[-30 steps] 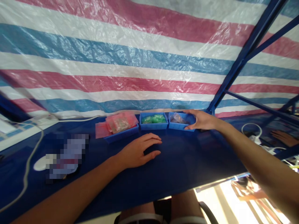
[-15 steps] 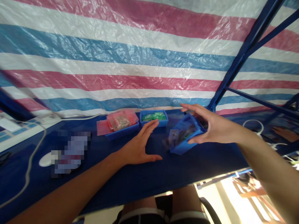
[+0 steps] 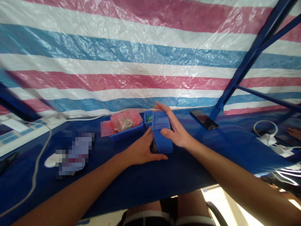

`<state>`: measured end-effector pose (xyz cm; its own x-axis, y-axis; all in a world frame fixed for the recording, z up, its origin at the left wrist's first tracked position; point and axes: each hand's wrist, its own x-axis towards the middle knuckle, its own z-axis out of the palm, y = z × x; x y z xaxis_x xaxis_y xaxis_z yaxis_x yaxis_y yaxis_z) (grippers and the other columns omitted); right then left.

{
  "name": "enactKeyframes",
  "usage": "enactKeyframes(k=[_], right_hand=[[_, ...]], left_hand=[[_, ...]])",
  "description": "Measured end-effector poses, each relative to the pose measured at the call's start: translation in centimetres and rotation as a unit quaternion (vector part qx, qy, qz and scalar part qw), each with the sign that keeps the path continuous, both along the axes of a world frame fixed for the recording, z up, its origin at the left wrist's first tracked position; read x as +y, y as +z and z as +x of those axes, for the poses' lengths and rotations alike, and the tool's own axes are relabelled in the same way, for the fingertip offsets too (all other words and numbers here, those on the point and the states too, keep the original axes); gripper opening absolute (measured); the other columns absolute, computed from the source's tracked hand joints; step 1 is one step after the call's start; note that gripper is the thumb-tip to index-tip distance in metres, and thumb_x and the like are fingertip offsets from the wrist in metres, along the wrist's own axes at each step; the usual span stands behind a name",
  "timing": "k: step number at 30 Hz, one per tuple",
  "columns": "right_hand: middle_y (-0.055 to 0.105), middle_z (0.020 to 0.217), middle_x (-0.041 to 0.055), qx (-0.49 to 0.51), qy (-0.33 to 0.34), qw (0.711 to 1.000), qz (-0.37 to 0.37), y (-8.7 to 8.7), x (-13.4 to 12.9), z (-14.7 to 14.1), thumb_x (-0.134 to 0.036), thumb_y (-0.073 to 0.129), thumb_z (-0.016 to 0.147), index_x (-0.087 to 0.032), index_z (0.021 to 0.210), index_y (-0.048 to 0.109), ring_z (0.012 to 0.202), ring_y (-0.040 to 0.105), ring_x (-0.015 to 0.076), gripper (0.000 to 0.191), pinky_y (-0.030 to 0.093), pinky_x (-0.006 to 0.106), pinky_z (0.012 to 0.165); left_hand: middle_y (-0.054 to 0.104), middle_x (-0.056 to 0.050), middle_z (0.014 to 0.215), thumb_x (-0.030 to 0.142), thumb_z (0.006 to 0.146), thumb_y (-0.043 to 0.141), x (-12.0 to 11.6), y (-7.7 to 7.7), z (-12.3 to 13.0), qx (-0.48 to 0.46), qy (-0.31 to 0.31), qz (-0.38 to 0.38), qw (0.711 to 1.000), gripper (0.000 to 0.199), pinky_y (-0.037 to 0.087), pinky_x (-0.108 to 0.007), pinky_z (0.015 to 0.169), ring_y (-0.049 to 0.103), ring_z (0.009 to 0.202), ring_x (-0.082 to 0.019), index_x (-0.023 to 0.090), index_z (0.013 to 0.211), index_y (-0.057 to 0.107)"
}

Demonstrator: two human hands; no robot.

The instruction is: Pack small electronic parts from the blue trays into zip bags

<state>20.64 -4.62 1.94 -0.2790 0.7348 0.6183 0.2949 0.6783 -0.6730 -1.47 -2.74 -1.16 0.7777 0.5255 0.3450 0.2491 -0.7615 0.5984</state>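
A small blue plastic bin (image 3: 163,141) is tipped steeply to the left above the table, its outer wall facing me. My right hand (image 3: 175,130) grips it, with the thumb on the near side and the fingers over the far end. Against the bin's lowered mouth, my left hand (image 3: 141,149) is cupped, thumb and fingers apart. Dark small contents (image 3: 154,147) show between that palm and the bin; what they are I cannot make out. Behind the tipped bin stands a second blue bin (image 3: 145,123) with green packets (image 3: 149,118), partly hidden.
Left of the hands, a blue bin (image 3: 127,131) is heaped with reddish plastic bags (image 3: 125,121). A black phone (image 3: 204,119) lies to the right, near a white charger and cable (image 3: 268,138). A pixelated item (image 3: 76,153) and a white cable (image 3: 35,175) lie at left.
My right hand has carried the blue bin leftward and tipped it over to my left hand. The phone at right has come into sight. My left hand has barely moved.
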Motion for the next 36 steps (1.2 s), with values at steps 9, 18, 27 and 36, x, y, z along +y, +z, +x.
enactKeyframes(k=[9, 18, 27, 36], right_hand=[[0.030, 0.181, 0.0100, -0.123, 0.002, 0.992, 0.037, 0.0, -1.5, 0.6, -0.056, 0.087, 0.087, -0.038, 0.178, 0.007, 0.165, 0.035, 0.0389, 0.123, 0.033, 0.059, 0.134], [0.037, 0.179, 0.0096, -0.098, -0.012, 0.995, 0.029, 0.5, -1.1, 2.7, -0.050, 0.084, 0.090, -0.033, 0.176, 0.027, 0.162, 0.042, 0.0384, 0.104, 0.034, 0.056, 0.134], [0.046, 0.173, 0.0104, 0.013, -0.083, 0.996, -0.007, 1.5, -0.4, 5.5, -0.068, 0.074, 0.094, -0.030, 0.175, 0.027, 0.157, 0.047, 0.0413, 0.102, 0.040, 0.058, 0.131], [0.063, 0.156, 0.0071, 0.114, -0.197, 0.973, -0.042, 0.6, 1.2, 9.8, -0.083, 0.047, 0.099, -0.037, 0.174, 0.026, 0.136, 0.068, 0.0389, 0.091, 0.062, 0.054, 0.109]], left_hand=[[0.068, -0.015, 0.149, 0.063, 0.080, 0.091, 0.1, -0.3, -0.1, -0.018, 0.015, -0.018, 1.000, 0.096, 0.039, -0.064, 0.130, 0.059, 0.145, -0.040, 0.024, 0.159, 0.052], [0.049, -0.017, 0.167, 0.063, 0.085, 0.087, 0.1, -0.4, -0.1, 0.029, -0.015, 0.043, 0.999, 0.089, 0.035, -0.061, 0.134, 0.045, 0.156, -0.042, 0.026, 0.160, 0.057], [0.054, -0.014, 0.160, 0.057, 0.088, 0.087, 0.3, -0.7, -0.1, 0.037, -0.007, 0.089, 0.995, 0.067, 0.038, -0.061, 0.133, 0.040, 0.158, -0.039, 0.028, 0.146, 0.068], [0.049, -0.013, 0.166, 0.057, 0.087, 0.087, 0.2, -0.5, 0.0, 0.049, 0.009, 0.112, 0.992, 0.065, 0.033, -0.064, 0.134, 0.029, 0.164, -0.040, 0.030, 0.143, 0.069]])
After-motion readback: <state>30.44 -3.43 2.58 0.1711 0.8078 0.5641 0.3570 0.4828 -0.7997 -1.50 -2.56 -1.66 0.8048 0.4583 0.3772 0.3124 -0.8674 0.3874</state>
